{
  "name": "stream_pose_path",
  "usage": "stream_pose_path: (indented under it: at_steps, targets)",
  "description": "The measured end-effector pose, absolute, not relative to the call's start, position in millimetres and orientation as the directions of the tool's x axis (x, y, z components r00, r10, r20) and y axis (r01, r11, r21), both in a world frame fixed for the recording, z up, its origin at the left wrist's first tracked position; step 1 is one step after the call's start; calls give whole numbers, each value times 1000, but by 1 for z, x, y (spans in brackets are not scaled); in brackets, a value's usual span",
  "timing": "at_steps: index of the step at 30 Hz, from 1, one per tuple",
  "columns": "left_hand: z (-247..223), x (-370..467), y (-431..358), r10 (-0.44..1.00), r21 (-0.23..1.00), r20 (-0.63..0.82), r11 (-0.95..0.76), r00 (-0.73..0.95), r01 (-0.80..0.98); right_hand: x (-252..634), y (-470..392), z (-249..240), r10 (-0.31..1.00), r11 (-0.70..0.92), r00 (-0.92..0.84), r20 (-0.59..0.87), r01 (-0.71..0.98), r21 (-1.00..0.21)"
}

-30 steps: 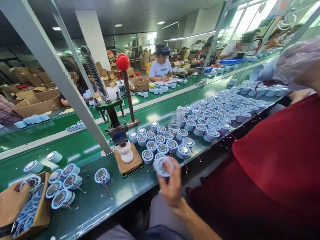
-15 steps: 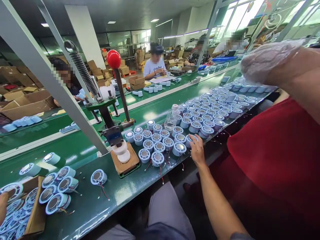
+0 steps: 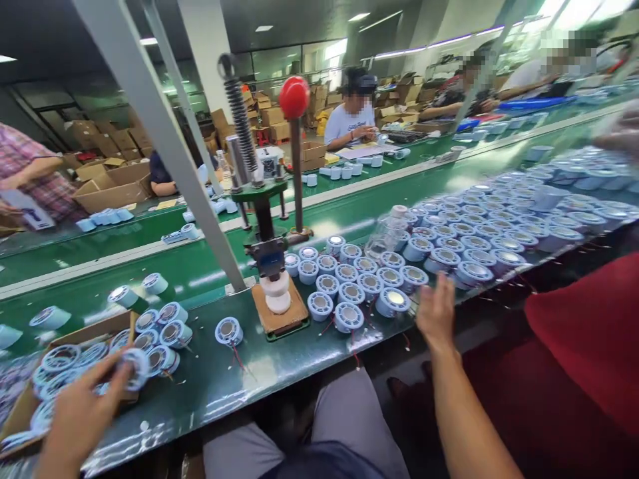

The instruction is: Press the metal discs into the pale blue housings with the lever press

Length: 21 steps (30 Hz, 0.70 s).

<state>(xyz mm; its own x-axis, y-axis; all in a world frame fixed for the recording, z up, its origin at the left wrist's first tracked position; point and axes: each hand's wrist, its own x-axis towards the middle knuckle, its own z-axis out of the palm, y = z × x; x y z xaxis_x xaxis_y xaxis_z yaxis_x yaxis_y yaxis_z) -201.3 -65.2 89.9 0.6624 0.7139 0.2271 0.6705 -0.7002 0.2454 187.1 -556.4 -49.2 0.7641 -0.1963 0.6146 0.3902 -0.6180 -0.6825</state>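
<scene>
My left hand (image 3: 84,406) pinches a light blue ring (image 3: 134,370) above a cardboard box (image 3: 20,412) of similar rings at the lower left. My right hand (image 3: 438,309), blurred, is beside the front edge of a large group of round blue housings (image 3: 393,301); its fingers point up, and nothing shows in it. One housing (image 3: 229,330) with red wires stands alone left of the hand press (image 3: 272,259). The press has a red ball handle (image 3: 294,97) and a white plunger over a brown base pad.
A slanted grey post (image 3: 164,146) rises behind the bench left of the press. A clear bottle (image 3: 387,231) stands behind the housings. A person in red (image 3: 589,332) sits close on the right. Several people work across the green conveyor (image 3: 319,213).
The view has swung left, showing more of the box. My left hand has come further into view with a ring. My right hand has come off the housing it touched.
</scene>
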Motion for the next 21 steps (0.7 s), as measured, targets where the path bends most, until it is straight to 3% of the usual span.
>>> stream_pose_path:
  at_steps: [2,4,5,8,9,11,16,21]
  targets:
    - [71,-197,-106,552,370,72,-788,831,492,154,-535,-35,-312,-582,678,666,418,-698]
    - [44,-183,-142,428,419,13,-823,904,384,111,-496,-20,-269,-476,658,703,544,-691]
    - [29,-174,-155,443,407,43,-826,896,389,86,-472,-14,-151,-382,679,718,630,-676]
    - [-8,-154,-170,558,369,229,-808,798,459,20,-386,-8,429,-32,608,669,750,-661]
    - [-16,-153,-171,578,374,274,-800,768,469,5,-356,-10,561,30,550,619,734,-679]
    - [-25,-156,-170,577,410,303,-798,758,443,-10,-304,-18,696,57,489,527,693,-718]
    - [-26,-173,-179,544,433,266,-805,796,405,0,-246,-37,749,58,471,467,655,-753]
    - [-25,-166,-189,577,412,207,-784,790,465,-5,-291,-41,710,92,476,519,668,-739]
